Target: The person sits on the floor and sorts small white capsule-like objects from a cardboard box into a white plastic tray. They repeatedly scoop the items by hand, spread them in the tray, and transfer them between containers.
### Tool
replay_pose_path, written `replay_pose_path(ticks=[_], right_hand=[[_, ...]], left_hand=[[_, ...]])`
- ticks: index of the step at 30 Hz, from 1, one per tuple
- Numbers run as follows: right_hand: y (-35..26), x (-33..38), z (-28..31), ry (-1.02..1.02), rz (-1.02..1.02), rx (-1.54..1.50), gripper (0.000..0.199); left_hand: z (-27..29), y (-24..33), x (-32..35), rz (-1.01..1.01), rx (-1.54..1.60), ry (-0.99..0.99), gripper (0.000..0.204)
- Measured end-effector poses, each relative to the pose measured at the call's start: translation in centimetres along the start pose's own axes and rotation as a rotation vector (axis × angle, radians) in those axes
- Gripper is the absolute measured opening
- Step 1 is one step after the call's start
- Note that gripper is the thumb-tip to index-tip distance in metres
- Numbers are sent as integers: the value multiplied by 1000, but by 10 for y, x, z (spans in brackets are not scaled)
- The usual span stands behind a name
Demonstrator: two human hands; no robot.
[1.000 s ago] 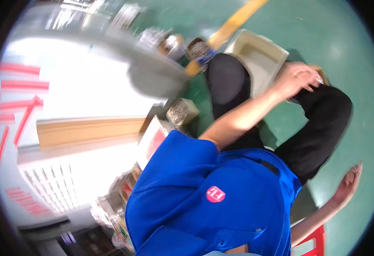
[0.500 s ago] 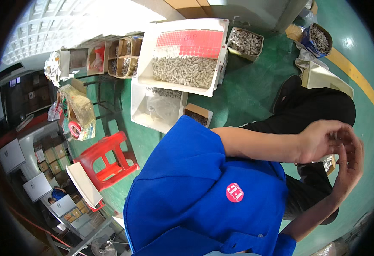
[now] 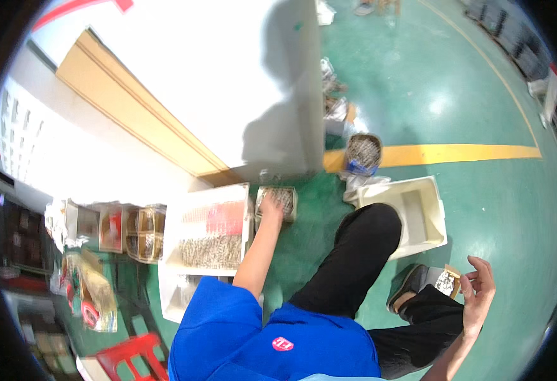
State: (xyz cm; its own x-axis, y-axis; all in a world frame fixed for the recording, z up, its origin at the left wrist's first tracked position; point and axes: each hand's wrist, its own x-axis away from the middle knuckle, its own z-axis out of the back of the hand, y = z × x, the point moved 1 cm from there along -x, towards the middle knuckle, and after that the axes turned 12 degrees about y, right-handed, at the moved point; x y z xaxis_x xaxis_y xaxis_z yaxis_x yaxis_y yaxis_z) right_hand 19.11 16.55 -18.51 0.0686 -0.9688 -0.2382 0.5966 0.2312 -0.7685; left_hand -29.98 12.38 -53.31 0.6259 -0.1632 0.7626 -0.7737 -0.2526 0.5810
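My left hand (image 3: 271, 211) reaches forward into a small open box of grey metal parts (image 3: 283, 198) on the green floor; its fingers are down among the parts and the grip is hidden. My right hand (image 3: 477, 293) is low at the right, fingers spread, with nothing in it. Just left of its thumb is a small brown box of shiny parts (image 3: 447, 280), by my shoe. My blue shirt and black trousers fill the lower middle.
A white tray (image 3: 183, 206) holding grey parts and a red sheet lies left of the small box. A white plastic bin (image 3: 432, 219) stands by my knee, a round basket of parts (image 3: 363, 152) beyond it. White wall ahead, yellow floor line (image 3: 462, 153), red stool (image 3: 132, 357).
The view has swung round. Half a second ago both hands were together at the right; now the left arm is stretched to the small box and the right hand is apart, open.
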Motion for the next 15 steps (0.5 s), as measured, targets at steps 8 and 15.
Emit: replay_pose_path(ticks=[8,15], right_hand=[[74,65,127,413,-253,-49,32],[202,159,171,645,-435,-128,35]], left_hand=[[-27,-11,11,-148,-244,-231,26],[-137,5,238,-387,-253,-859,53]])
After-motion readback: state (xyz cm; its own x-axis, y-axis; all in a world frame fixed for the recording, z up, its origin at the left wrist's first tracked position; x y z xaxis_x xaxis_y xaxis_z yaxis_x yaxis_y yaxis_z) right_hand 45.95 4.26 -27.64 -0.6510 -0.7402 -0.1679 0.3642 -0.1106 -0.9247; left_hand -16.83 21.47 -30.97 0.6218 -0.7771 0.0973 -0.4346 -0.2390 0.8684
